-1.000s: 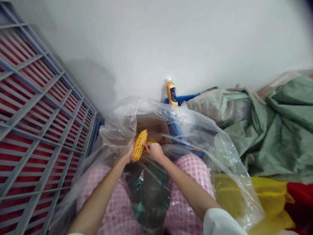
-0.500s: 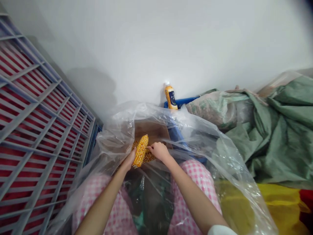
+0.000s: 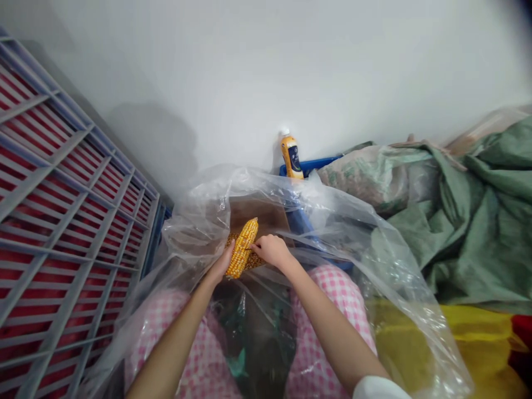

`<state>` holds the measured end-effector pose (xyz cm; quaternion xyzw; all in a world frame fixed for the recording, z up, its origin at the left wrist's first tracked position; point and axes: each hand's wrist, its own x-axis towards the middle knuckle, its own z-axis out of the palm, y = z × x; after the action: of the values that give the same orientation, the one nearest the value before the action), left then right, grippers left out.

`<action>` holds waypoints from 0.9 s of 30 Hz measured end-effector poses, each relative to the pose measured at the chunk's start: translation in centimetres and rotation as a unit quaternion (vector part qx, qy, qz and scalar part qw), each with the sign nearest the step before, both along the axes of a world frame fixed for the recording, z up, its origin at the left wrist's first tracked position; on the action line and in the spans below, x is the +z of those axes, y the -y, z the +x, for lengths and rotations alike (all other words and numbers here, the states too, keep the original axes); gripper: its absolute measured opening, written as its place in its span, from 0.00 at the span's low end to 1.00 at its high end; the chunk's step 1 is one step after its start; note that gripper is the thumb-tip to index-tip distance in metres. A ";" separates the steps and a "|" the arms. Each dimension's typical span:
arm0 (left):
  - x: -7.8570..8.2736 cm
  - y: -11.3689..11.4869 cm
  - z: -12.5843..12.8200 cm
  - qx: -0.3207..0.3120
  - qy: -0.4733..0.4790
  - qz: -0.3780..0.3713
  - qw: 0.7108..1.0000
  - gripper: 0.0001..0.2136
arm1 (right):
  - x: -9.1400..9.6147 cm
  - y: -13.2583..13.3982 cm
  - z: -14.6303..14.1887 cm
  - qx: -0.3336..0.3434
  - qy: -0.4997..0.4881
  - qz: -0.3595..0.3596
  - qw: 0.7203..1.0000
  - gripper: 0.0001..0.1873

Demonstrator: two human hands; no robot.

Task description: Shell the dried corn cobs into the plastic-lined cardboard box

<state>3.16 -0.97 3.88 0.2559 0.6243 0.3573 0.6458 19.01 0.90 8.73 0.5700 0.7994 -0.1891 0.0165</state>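
Observation:
My left hand (image 3: 220, 267) grips the lower end of a yellow corn cob (image 3: 243, 247) that stands tilted over a brown cardboard box (image 3: 266, 213). My right hand (image 3: 272, 250) is closed and pressed against the cob's right side; a thin tool may be in its fingers, but I cannot make it out. Loose corn kernels (image 3: 253, 259) lie in the box under the cob. A clear plastic sheet (image 3: 353, 233) is draped round the box and over my lap in pink checked trousers (image 3: 328, 288).
A grey and red slatted crate (image 3: 62, 221) stands close on the left. An orange bottle (image 3: 291, 157) stands on a blue crate (image 3: 316, 165) by the white wall. Green sacks (image 3: 457, 205) are piled on the right, with yellow and red fabric (image 3: 477, 338) below.
The cob has tipped slightly to the right and my right hand has shifted along its side. The view has shifted a little.

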 end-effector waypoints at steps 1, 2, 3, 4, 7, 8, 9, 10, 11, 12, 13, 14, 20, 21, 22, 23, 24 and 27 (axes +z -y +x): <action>0.1 0.0 0.0 -0.008 -0.003 0.007 1.000 0.18 | 0.0 0.0 0.0 -0.002 0.001 -0.003 1.000 0.22; 0.1 0.1 0.0 -0.018 -0.009 0.013 1.000 0.18 | 0.1 -0.1 0.0 -0.004 0.002 -0.007 1.000 0.22; 0.2 0.1 -0.1 -0.028 -0.015 0.018 0.999 0.17 | 0.1 -0.2 0.1 -0.008 0.001 -0.010 1.000 0.22; 0.2 0.2 -0.1 -0.038 -0.022 0.020 0.999 0.17 | 0.2 -0.4 0.2 -0.015 -0.002 -0.013 1.000 0.22; 0.1 0.4 0.0 -0.044 -0.042 0.012 0.998 0.18 | 0.7 -1.0 0.9 -0.055 -0.014 -0.006 0.998 0.22; 0.1 0.4 0.1 -0.040 -0.046 0.011 0.998 0.18 | 0.9 -1.2 1.1 -0.074 -0.018 0.002 0.997 0.23; 0.1 0.5 0.2 -0.036 -0.048 0.011 0.998 0.18 | 1.1 -1.4 1.4 -0.093 -0.023 0.010 0.995 0.23; 0.1 0.6 0.2 -0.033 -0.047 0.012 0.998 0.17 | 1.3 -1.6 1.6 -0.109 -0.029 0.016 0.994 0.23; 0.1 0.6 0.3 -0.033 -0.042 0.011 0.999 0.16 | 1.5 -1.7 1.8 -0.121 -0.034 0.020 0.992 0.23; 0.1 0.7 0.4 -0.033 -0.035 0.011 0.999 0.15 | 1.7 -1.8 2.0 -0.129 -0.039 0.019 0.991 0.23; 0.1 0.7 0.5 -0.035 -0.028 0.011 0.999 0.14 | 1.8 -1.9 2.1 -0.132 -0.044 0.019 0.990 0.23; 0.1 0.7 0.6 -0.035 -0.022 0.012 0.999 0.14 | 1.9 -1.9 2.1 -0.133 -0.049 0.019 0.990 0.23; -0.1 0.7 0.8 -0.007 -0.006 0.020 1.000 0.12 | 2.1 -1.9 2.0 -0.142 -0.074 0.026 0.987 0.24; -0.1 0.7 0.8 -0.004 -0.003 0.019 1.000 0.13 | 2.1 -1.9 2.0 -0.144 -0.076 0.027 0.986 0.25; 0.0 0.7 0.9 -0.001 -0.001 0.017 1.000 0.13 | 2.2 -1.9 2.0 -0.145 -0.077 0.029 0.986 0.25; 0.0 0.7 0.9 0.001 0.000 0.015 1.000 0.13 | 2.2 -1.9 2.0 -0.147 -0.078 0.031 0.986 0.25; 0.1 0.7 1.0 0.003 0.002 0.014 1.000 0.12 | 2.2 -1.9 2.0 -0.147 -0.078 0.033 0.985 0.25; 0.4 0.8 1.2 0.014 0.011 0.023 1.000 0.11 | 2.3 -1.9 2.0 -0.143 -0.089 0.039 0.985 0.25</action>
<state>4.33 -1.75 4.32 0.2583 0.6125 0.3829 0.6414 21.06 2.84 11.04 0.6595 0.7149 -0.2079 -0.1040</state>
